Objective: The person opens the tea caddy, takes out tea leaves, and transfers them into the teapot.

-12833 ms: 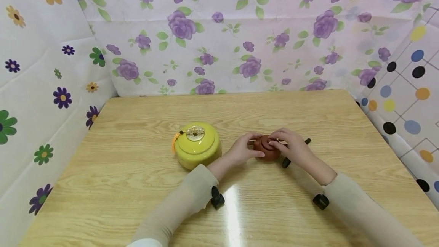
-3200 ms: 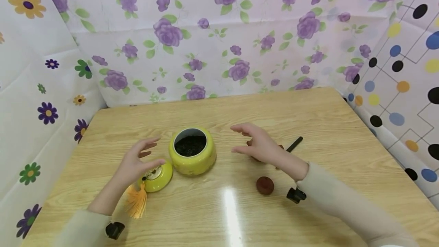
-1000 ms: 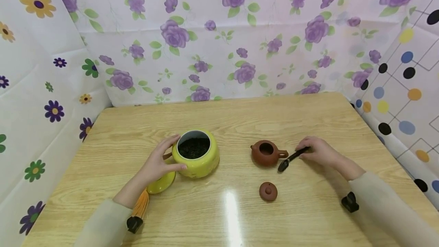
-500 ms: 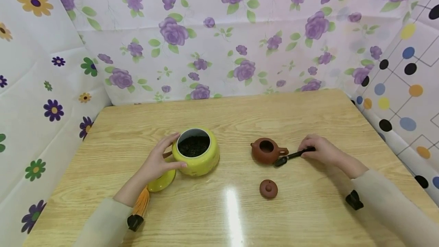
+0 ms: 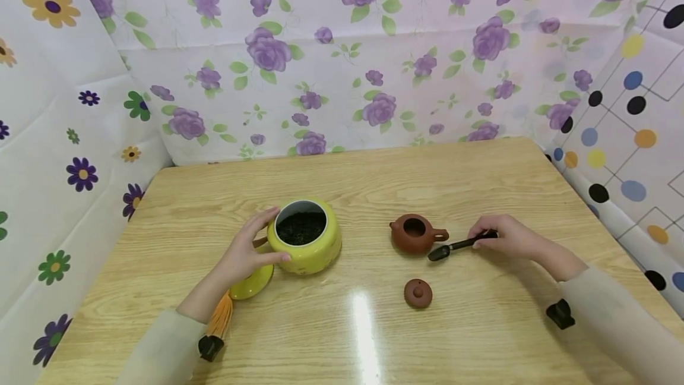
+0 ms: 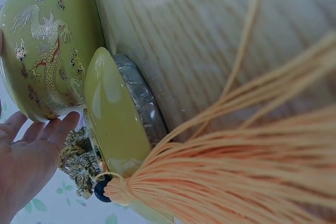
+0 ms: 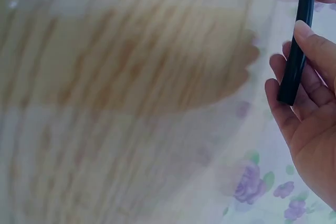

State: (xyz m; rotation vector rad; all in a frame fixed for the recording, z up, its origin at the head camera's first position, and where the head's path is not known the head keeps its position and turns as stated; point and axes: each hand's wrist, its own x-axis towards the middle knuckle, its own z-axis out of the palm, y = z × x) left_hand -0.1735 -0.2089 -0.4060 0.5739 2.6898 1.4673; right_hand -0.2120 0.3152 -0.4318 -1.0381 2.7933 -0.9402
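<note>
A yellow tea jar [image 5: 304, 259] with dark leaves inside stands uncovered on the table. My left hand [image 5: 247, 249] grips its left side, thumb in front and fingers toward the back. In the left wrist view, a gold dragon decorates the jar [image 6: 50, 51], and the fingertips touch its wall. My right hand [image 5: 510, 237] pinches the black handle of a small tea scoop [image 5: 439, 252]. The scoop's bowl is just in front of a reddish-brown teapot [image 5: 412, 243], whose top is uncovered. The right wrist view shows the scoop handle [image 7: 299, 51] between thumb and fingers.
The teapot lid [image 5: 418, 294] lies in front of the teapot. The yellow jar lid [image 5: 253, 283], partly hidden by my left hand, has an orange tassel [image 5: 220, 316]. Both rest on the wooden table [image 5: 299, 337], with a flowered cloth [image 5: 342, 94] behind.
Earlier, both lids came off and the left hand took the jar's side. The right hand picked up the scoop by its handle and has since shifted slightly right; the left hand stays put.
</note>
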